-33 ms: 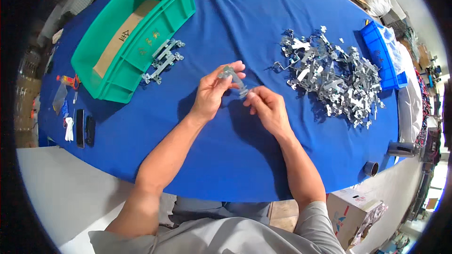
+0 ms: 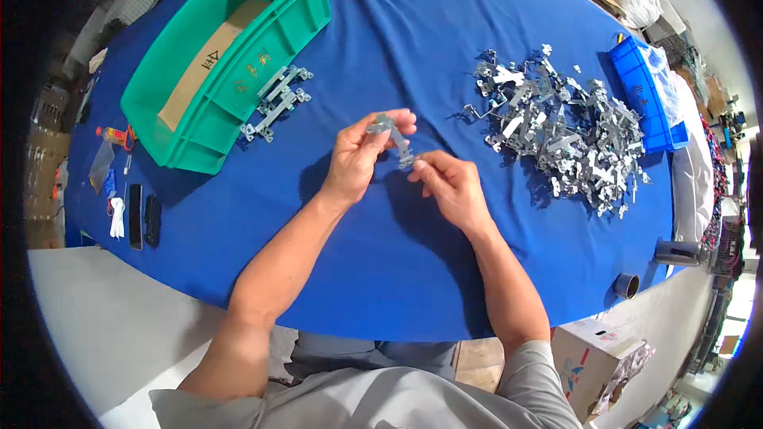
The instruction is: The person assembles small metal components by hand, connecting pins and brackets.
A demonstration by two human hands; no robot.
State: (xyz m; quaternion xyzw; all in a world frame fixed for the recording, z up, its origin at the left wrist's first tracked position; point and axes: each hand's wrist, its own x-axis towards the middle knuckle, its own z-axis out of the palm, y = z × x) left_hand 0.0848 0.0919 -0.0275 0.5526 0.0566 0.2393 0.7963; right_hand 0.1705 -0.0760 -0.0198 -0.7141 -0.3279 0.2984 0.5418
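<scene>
A small silvery metal bracket (image 2: 398,140) is held up above the blue cloth, in the middle of the view. My left hand (image 2: 355,156) grips its upper end between thumb and fingers. At the lower end my right hand (image 2: 451,185) has thumb and forefinger pinched together against the bracket's end; its other fingers are curled in. Fine detail at that end is blurred. To the left, several similar brackets (image 2: 276,103) lie lined up beside the green bin. A large loose heap of metal brackets (image 2: 560,131) spreads over the cloth on the right.
The green plastic bin (image 2: 191,139) at the far left has cardboard inside. A blue crate (image 2: 636,87) with clear plastic stands beyond the heap. A phone (image 2: 136,214) lies at the left edge; a dark cup (image 2: 627,285) and a bottle (image 2: 678,252) are at the right edge.
The bracket's lower end has shifted slightly left and now hangs steeper. My right hand has moved a little left with it; my left hand stays almost in place.
</scene>
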